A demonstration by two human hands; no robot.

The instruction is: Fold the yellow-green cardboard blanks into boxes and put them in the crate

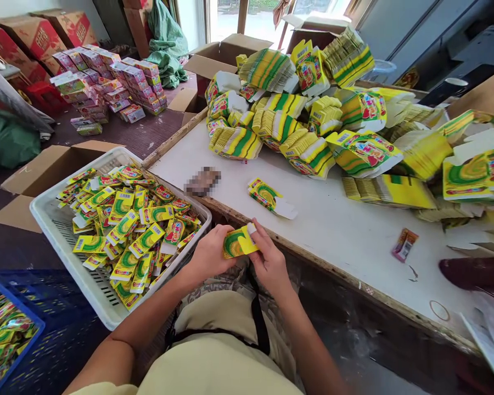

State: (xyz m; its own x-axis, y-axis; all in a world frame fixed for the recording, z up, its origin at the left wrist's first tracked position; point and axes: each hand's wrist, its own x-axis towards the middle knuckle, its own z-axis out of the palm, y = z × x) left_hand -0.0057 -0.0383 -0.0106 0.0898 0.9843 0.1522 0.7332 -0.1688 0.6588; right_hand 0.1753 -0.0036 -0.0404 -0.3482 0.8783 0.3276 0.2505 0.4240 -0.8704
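Note:
A small yellow and green cardboard box (237, 242) is held between my two hands, just in front of the table edge. My left hand (209, 251) grips its left end, fingers closed round it. With thumb and fingers, my right hand (269, 258) pinches the right end, near a white flap. Another such carton (267, 196) lies on the white table, its white end flap sticking out to the right. To my left, a white plastic basket (39, 206) holds many similar small boxes (135, 236).
Bundles of flattened yellow cartons (308, 148) are heaped along the table's far side. A small wrapped packet (404, 244) and a rubber band (439, 310) lie at right. A blue crate (41, 323) stands lower left; stacked pink boxes (135, 88) sit on the floor behind.

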